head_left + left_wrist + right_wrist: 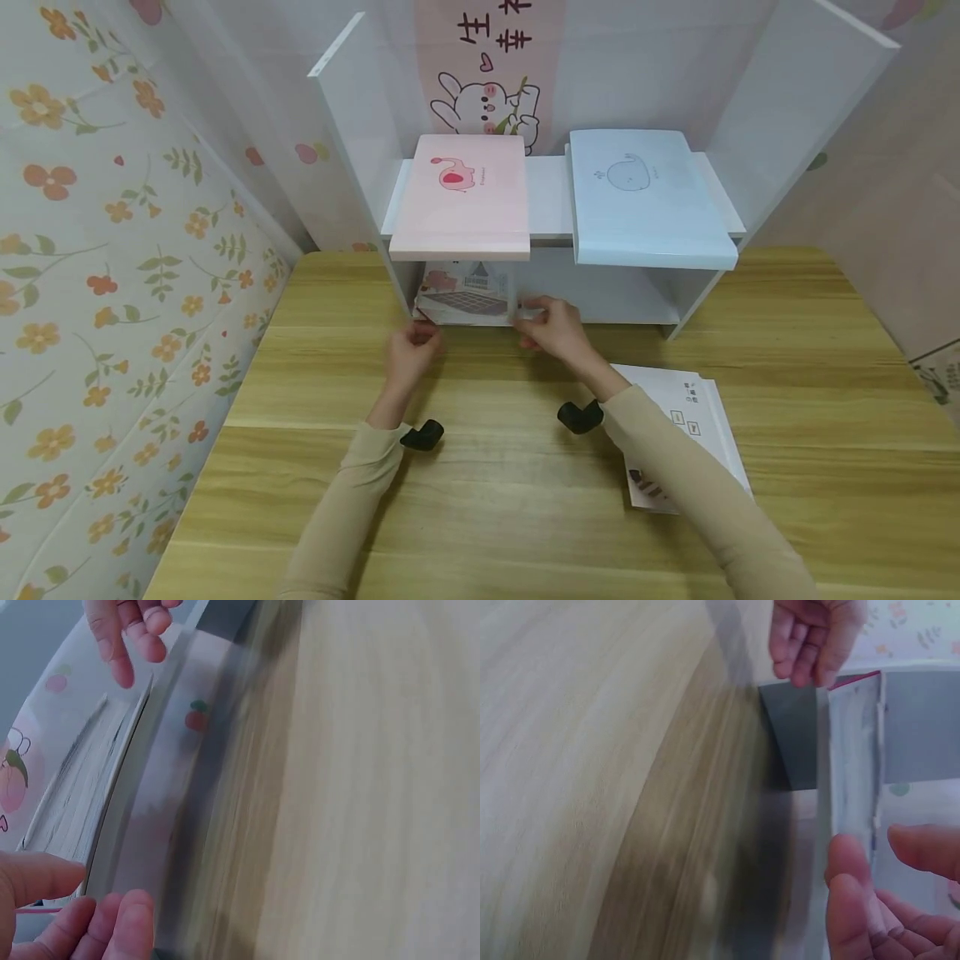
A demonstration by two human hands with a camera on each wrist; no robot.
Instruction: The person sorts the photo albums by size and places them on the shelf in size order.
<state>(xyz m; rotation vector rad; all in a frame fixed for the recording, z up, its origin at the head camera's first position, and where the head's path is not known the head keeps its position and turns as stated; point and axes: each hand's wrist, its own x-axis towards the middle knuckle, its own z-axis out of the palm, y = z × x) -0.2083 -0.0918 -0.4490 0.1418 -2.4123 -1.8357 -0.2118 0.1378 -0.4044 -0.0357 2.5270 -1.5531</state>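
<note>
A book (465,293) with a building and a grid pattern on its cover lies flat at the left of the lower shelf, page edges facing out. My left hand (412,354) is at its front left corner, thumb and fingers spread slightly by the cover edge; whether they touch it I cannot tell. At the book's right end is my right hand (557,329), somewhat blurred. The right wrist view shows its fingers (847,892) overlapping the book's end, thumb apart from them. In the left wrist view, the right fingers (150,649) are relaxed beyond the pages (82,780).
The white desktop shelf (551,196) has tall side panels. On its upper board lie a pink elephant book (465,200) and a light-blue whale book (648,200), both overhanging the front. A white booklet (693,433) lies on the wooden table (495,508), partly under my right forearm.
</note>
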